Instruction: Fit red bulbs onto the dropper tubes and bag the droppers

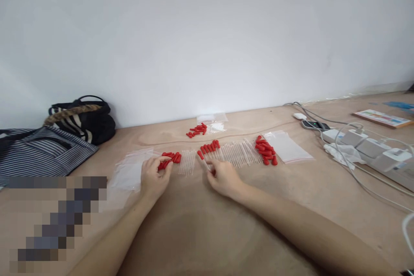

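My left hand [154,177] reaches into a small pile of red rubber bulbs [176,157], its thumb and forefinger curled around one of them. My right hand [224,177] pinches a clear dropper tube whose end carries a red rubber bulb [200,154]. Beyond it lies a row of droppers capped with red bulbs [211,146]. Between the hands sit several bare clear tubes [186,163] side by side. More clear tubes [241,153] stretch to the right, beside another heap of red bulbs [265,150].
Clear plastic bags [129,170] lie at left, and another bag [287,146] at right. Farther back are more red bulbs [197,129] and tubes [216,127]. Fabric bags [80,118] stand at left. A power strip with chargers [371,151] and loose cables occupies the right.
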The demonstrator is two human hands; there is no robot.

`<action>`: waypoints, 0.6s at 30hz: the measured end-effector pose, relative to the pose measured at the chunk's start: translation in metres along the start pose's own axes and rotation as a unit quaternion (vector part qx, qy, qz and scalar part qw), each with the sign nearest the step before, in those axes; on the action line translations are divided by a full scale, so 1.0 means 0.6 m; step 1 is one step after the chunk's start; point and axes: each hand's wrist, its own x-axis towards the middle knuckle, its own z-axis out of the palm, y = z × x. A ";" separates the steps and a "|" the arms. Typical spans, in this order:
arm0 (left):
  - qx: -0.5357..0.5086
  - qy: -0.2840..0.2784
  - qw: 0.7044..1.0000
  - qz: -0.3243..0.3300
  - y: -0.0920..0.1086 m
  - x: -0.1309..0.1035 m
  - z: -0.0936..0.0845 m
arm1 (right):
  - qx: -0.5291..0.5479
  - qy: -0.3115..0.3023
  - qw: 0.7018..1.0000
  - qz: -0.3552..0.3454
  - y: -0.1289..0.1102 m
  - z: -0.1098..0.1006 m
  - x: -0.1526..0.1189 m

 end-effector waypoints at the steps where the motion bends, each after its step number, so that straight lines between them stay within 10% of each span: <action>1: 0.027 0.004 1.000 0.006 -0.011 0.003 0.003 | -0.018 -0.001 1.000 0.018 -0.010 0.005 0.013; 9: 0.140 -0.013 0.989 -0.038 -0.018 0.000 0.015 | -0.134 -0.018 0.984 0.114 -0.051 0.025 0.069; 18: 0.173 -0.270 0.947 0.011 -0.025 0.083 0.006 | -0.146 -0.029 0.981 0.127 -0.058 0.016 0.077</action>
